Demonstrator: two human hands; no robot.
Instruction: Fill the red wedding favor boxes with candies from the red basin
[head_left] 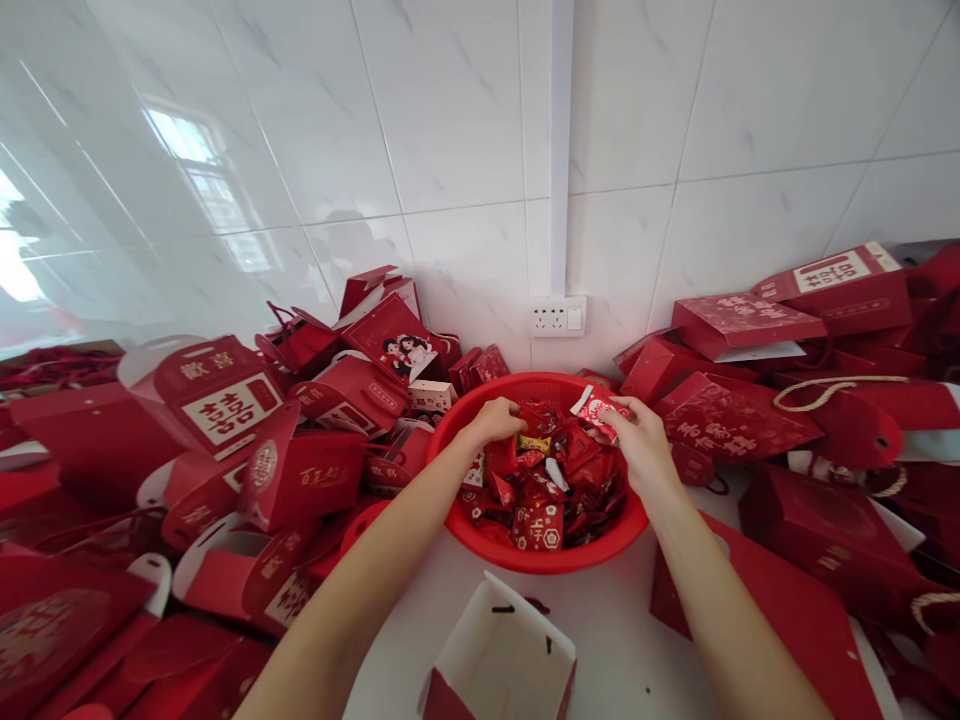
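Observation:
A round red plastic basket (pixel 536 565) stands on the white table, holding a heap of wrapped sweets (pixel 581 445), mostly red. Over its right rim, my right hand (pixel 637 435) pinches a red and white candy packet (pixel 598 408) between thumb and fingers. My left hand (pixel 501 420) reaches over the left rim with its fingers curled down at the sweets; what is in them, if anything, is hidden. Among the heap lie a yellow-wrapped sweet (pixel 534 443) and a patterned red packet (pixel 538 527). Nearer me is an open box (pixel 510 640) with a white inside.
Red gift boxes (pixel 307 470) crowd the left side, some open, some with handles. More red boxes and bags (pixel 742 415) with rope handles pile up on the right. Behind the basket rises a tiled wall (pixel 465 260) with a socket plate (pixel 557 317).

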